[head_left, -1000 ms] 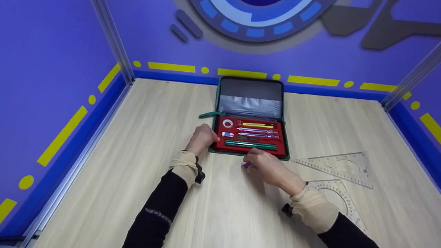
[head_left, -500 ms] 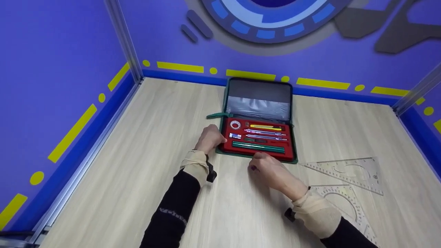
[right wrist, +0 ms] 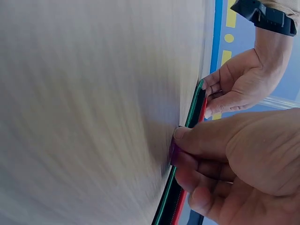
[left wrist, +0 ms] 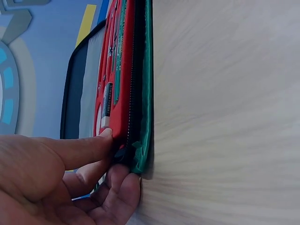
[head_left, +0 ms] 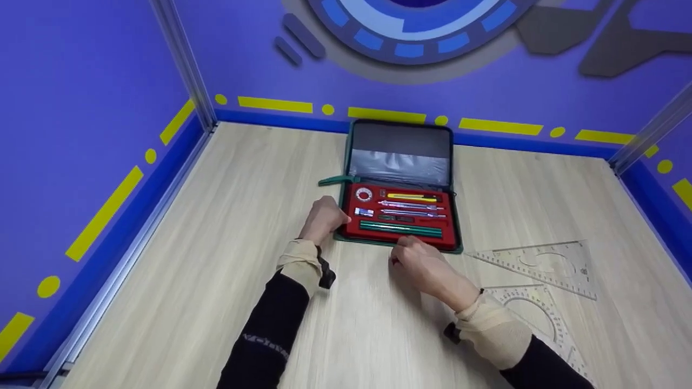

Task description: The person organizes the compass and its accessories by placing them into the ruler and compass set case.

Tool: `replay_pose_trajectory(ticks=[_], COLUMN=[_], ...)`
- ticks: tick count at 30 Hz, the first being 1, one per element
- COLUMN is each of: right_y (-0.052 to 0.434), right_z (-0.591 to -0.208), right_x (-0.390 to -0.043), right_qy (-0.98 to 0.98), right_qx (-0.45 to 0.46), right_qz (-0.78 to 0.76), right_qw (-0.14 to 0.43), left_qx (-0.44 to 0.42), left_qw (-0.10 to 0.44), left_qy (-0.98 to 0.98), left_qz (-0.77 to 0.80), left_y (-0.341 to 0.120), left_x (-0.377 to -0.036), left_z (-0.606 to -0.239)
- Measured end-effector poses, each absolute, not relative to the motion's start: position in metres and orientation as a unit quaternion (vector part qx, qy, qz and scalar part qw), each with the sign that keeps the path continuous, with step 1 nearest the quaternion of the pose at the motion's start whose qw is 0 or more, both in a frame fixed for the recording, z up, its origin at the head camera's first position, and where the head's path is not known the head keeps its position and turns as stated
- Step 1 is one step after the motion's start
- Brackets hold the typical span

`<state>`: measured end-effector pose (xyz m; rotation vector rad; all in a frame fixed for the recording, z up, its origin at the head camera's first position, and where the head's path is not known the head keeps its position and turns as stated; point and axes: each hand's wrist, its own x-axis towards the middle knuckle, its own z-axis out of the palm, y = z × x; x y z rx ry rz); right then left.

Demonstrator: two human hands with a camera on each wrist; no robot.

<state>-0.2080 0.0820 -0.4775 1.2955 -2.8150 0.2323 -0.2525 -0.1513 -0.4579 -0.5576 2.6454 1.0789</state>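
Note:
An open green zip case (head_left: 399,141) lies on the wooden table (head_left: 227,216), its red insert (head_left: 352,231) holding green pencils (head_left: 400,229), silver instruments (head_left: 412,206) and a yellow tool (head_left: 411,197). My left hand (head_left: 331,217) grips the case's left edge. In the left wrist view its thumb lies on the red insert (left wrist: 123,70) and its fingers curl at the green rim (left wrist: 148,84). My right hand (head_left: 416,259) is at the case's near edge and pinches a small purple thing (right wrist: 172,154), seen between thumb and fingers (right wrist: 187,140) in the right wrist view.
Two clear plastic set squares (head_left: 540,263) (head_left: 532,316) lie on the table right of my right arm. Purple walls with blue and yellow trim (head_left: 281,105) close the table at the back and both sides. A green strap (head_left: 331,180) sticks out left of the case.
My right hand has moved with the purple thing from the table up against the case's near edge. The left hand stays on the case's left edge. The head view has shifted slightly.

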Motion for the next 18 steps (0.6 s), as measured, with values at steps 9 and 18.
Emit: replay_pose_trajectory(ticks=[9, 18], right_y=[0.098, 0.135], right_z=[-0.459, -0.435], right_x=[-0.215, -0.261], right_qy=[-0.91, -0.898], right_qx=[0.397, 0.4], right_qz=[0.117, 0.179], right_qw=[-0.006, 0.036], left_qx=[-0.186, -0.18], left_qw=[0.115, 0.129], left_qy=[0.902, 0.903], left_qz=[0.373, 0.369], left_y=[-0.156, -0.156], left_x=[-0.252, -0.254], left_z=[-0.456, -0.456])
